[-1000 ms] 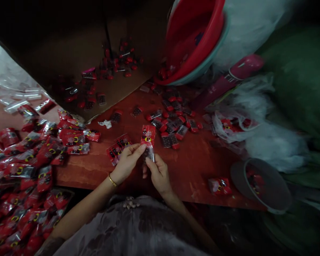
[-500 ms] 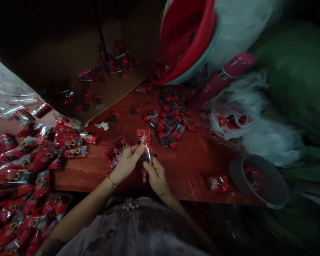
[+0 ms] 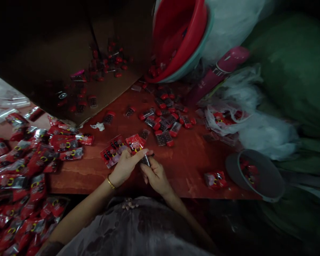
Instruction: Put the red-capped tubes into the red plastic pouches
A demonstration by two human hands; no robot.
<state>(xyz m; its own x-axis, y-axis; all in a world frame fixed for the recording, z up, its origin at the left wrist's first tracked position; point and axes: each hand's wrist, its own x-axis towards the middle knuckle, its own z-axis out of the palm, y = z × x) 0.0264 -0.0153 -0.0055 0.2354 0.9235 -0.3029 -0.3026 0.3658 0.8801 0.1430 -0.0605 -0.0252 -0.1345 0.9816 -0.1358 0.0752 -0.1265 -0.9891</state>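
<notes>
My left hand (image 3: 125, 166) and my right hand (image 3: 155, 175) meet over the near edge of the red-brown table (image 3: 186, 167). Between them they pinch one small red-topped clear packet (image 3: 136, 143), now tilted over to the left. The left thumb and forefinger grip its red end; the right fingers are closed on its clear lower end. A gold bangle circles the left wrist. Just left of the hands lie two or three filled red packets (image 3: 112, 151) on the table.
A large heap of red packets (image 3: 24, 167) covers the left. Small dark pieces with red caps (image 3: 164, 121) are scattered ahead. A tilted red basin (image 3: 184, 39), a cardboard sheet (image 3: 69, 67), plastic bags (image 3: 245, 121) and a grey bowl (image 3: 256, 176) ring the work spot.
The packet was held upright between both hands; it has now been tipped leftward and lowered. The hands stay together at the table's near edge.
</notes>
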